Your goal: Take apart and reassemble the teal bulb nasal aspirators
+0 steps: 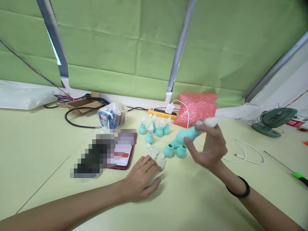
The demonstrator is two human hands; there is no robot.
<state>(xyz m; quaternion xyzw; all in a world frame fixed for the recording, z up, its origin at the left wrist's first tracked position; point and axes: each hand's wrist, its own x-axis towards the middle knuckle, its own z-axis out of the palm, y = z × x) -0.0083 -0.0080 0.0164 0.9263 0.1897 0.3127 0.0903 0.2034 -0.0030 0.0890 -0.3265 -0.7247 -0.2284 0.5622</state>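
Pale yellow desk [183, 199] filled the near view, both forearms cut off by its lower edges. Over small translucent pieces [154, 150] the left hand [143, 178] lay with loosely bent fingers, which partly covered them; whether it gripped one, I could not tell. Above the desk, the right hand [211, 146] pinched a teal bulb [186, 136] between thumb and fingers, its pale tip blurred. Just below stood open-necked bulbs [168, 150], one partly hidden behind the held one. Left of these, a pixelated patch masked part of a phone [124, 154]. Farther back were five tipped bulbs [149, 138], then a power strip [154, 112], pink bubble wrap [198, 107] and green blinds [103, 45], cropped at the top.
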